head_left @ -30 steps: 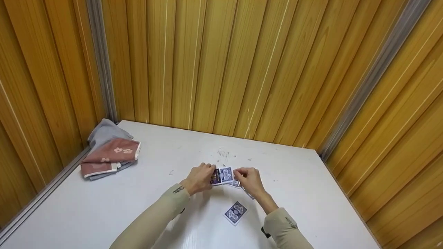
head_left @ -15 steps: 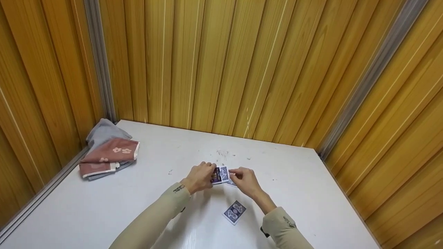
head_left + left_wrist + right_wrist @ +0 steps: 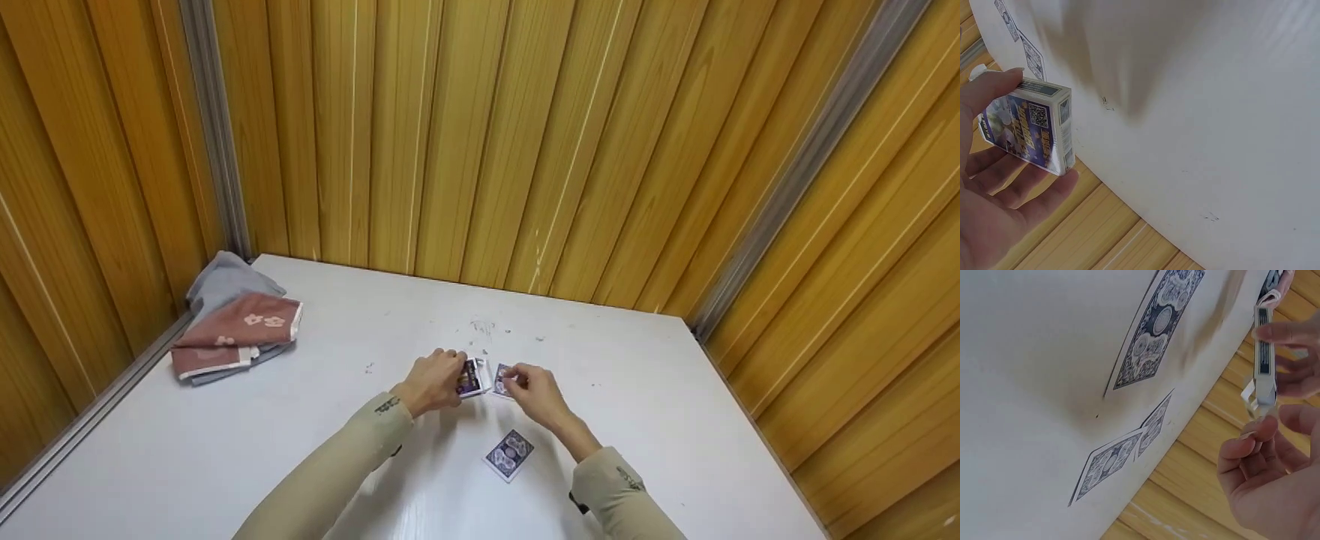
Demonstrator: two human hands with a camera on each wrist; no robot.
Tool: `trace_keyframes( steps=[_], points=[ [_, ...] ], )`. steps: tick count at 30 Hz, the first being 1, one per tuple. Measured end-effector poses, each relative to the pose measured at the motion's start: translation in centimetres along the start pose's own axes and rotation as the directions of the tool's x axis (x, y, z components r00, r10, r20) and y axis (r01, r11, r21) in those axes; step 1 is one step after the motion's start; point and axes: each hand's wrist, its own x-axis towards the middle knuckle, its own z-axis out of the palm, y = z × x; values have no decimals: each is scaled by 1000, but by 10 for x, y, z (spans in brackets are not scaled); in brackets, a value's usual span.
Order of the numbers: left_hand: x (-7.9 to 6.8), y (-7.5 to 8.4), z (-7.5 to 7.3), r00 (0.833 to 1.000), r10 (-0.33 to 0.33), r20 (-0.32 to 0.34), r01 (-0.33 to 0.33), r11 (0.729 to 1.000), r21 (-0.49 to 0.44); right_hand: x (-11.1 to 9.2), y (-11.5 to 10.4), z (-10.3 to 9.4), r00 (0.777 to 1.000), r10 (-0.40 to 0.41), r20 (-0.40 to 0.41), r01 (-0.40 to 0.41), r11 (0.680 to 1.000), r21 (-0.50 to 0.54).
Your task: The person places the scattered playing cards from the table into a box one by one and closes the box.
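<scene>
My left hand [image 3: 431, 381] grips a small playing-card box [image 3: 470, 379], thumb on one narrow side and fingers underneath. In the left wrist view the box [image 3: 1027, 126] shows a purple printed face with a QR code. Its far end is open, with a white flap [image 3: 1249, 391] standing out in the right wrist view. Close to that flap, the right hand [image 3: 541, 394] has its fingers curled, with nothing visible between them. Whether a fingertip touches the flap is unclear. Two blue-backed playing cards [image 3: 1109, 464] lie on the table near the right hand, partly hidden by it in the head view.
Another blue-backed card [image 3: 510, 454] lies nearer the person, between the forearms. Folded red and grey cloth [image 3: 244, 330] sits at the white table's [image 3: 337, 450] left edge. Wood-patterned walls [image 3: 450, 150] stand behind and at the sides.
The cards that stuck out of the box have gone inside it, and its open end now shows white. My right hand moved slightly left toward the box; the left hand stayed put.
</scene>
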Motion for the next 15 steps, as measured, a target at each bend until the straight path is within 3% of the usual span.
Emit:
trace_keyframes(
  steps=[3, 5, 8, 11, 15],
  points=[
    [0, -2, 1, 1000, -9, 14, 9, 1000, -3, 1, 17, -11, 990, 128, -60, -133, 988, -80],
    [0, -3, 1, 999, -19, 26, 19, 1000, -2, 1, 28, -17, 971, 230, -60, -236, 961, -144],
    [-1, -5, 3, 999, -32, 39, 32, 999, -3, -2, 41, -24, 920, 391, -18, -384, 892, -237],
    [-2, -6, 3, 999, -32, 43, 32, 999, -12, -6, 50, -27, 857, 513, 41, -479, 824, -305],
    [-2, -5, 3, 998, -34, 50, 35, 999, -21, -13, 59, -26, 796, 593, 122, -534, 782, -320]
  ],
)
